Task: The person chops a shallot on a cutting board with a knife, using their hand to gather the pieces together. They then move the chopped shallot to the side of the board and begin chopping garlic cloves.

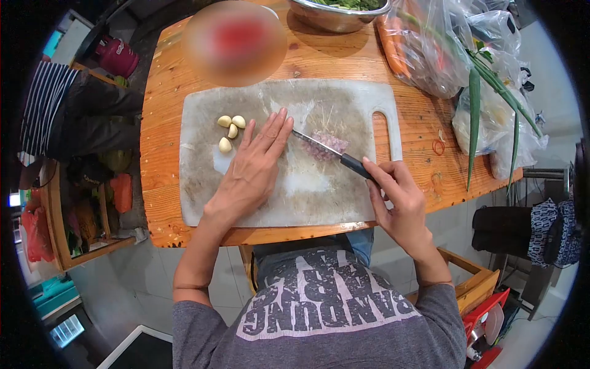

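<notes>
Left hand lies open, flat on the cutting board; right hand grips the knife over it; a slip could nick the nearby left hand.

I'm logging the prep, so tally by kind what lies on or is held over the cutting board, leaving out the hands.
Whole pale cloves: 4
Knife, held in the right hand: 1
Pile of finely chopped purplish pieces: 1
Total: 6, the pile counted as one
</notes>
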`<state>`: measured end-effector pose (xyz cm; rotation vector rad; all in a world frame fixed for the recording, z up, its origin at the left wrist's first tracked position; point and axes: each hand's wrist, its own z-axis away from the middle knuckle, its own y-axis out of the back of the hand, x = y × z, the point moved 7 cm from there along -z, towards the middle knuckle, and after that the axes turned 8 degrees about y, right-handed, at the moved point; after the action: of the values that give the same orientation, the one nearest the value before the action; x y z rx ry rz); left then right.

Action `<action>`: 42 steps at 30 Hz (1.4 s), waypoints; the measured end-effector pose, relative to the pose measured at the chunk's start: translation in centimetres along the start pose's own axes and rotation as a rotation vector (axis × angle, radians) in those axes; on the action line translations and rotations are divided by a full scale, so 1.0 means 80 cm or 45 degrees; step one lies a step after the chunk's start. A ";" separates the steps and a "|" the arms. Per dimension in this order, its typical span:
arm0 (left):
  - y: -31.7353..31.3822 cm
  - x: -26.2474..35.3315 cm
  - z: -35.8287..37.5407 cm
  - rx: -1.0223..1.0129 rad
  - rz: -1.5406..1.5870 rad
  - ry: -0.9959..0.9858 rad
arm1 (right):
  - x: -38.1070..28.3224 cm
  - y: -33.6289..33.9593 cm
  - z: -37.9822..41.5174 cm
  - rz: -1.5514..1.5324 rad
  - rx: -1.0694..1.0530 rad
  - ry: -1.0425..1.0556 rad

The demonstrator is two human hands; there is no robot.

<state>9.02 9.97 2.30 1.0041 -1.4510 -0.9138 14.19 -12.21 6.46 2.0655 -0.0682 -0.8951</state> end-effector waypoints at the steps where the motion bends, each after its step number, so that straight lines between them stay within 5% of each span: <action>1: -0.003 -0.001 0.001 -0.025 0.004 -0.001 | -0.001 -0.003 0.001 0.001 0.006 0.006; 42: -0.004 -0.002 -0.009 -0.022 0.203 0.044 | 0.004 0.004 -0.011 0.156 0.162 0.214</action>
<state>9.80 9.99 2.03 0.8737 -1.4691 -0.7884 15.04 -11.91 6.80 2.2211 -0.1631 -0.6552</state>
